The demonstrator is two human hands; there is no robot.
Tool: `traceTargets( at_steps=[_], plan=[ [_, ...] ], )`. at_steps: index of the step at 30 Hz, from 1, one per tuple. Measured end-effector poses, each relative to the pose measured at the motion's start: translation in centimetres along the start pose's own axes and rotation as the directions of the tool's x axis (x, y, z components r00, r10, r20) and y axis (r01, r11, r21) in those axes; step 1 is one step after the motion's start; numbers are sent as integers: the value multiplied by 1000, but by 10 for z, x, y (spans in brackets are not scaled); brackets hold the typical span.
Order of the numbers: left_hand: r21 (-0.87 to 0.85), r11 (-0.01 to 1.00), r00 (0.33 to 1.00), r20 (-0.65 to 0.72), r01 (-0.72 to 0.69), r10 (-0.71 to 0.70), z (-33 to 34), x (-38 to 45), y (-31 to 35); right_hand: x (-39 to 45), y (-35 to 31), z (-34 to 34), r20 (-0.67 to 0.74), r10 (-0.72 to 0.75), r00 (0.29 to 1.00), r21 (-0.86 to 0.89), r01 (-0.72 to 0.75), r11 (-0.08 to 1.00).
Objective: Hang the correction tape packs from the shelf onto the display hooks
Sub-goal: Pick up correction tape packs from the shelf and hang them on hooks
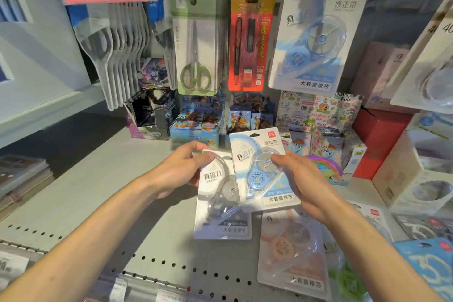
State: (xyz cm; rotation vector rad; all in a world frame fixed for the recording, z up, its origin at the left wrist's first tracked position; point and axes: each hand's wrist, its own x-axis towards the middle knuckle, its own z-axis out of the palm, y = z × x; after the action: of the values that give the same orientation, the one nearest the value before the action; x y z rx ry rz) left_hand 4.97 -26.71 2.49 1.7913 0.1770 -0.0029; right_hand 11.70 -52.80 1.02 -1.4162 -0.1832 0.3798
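Across the bottom of the view runs the grey shelf point(103, 193), with rows of small holes near its front edge. At its back stand card boxes point(196, 120) in a row, and a red box point(377, 140) is at the right. Above them, packs hang from hooks: clear packs point(115, 56) at the left, then a scissors pack point(196, 49), an orange pen pack point(248, 41), and a big blue correction tape pack point(316, 32) that hangs tilted.

Both forearms reach in from below. The left hand point(181, 167) pinches the top edge of a grey pack point(220, 203) with thumb and fingers; the lower end of this pack seems to rest on the shelf, but I cannot tell surely. The right hand point(301, 179) holds a blue pack point(264, 169) by its right side, the thumb on the clear blister and the fingers behind. The blue pack is raised, upright, and it overlaps the right edge of the grey pack.

Just below the right hand an orange pack point(291, 250) lies flat on the shelf. More packs point(426, 265) lie at the right, partly cut by the frame.
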Motion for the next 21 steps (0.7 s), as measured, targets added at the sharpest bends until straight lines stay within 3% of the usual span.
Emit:
traceTargets(
  at_steps=[6,10,18,21],
  plan=[
    [-142,977,981,-134,-156,138,18,-6,21,-10,-5,11,51,-30,998,170,21,985],
    [-179,965,977,-131,-191,169,31,-11,23,-17,-5,7,23,-132,991,146,127,981],
    [-248,968,984,164,-31,73,65,-30,20,-43,-3,-17,-82,-315,946,50,319,946],
    [-268,962,964,236,-59,124,82,-32,26,-54,-12,-34,-115,-338,934,48,346,937]
  ],
)
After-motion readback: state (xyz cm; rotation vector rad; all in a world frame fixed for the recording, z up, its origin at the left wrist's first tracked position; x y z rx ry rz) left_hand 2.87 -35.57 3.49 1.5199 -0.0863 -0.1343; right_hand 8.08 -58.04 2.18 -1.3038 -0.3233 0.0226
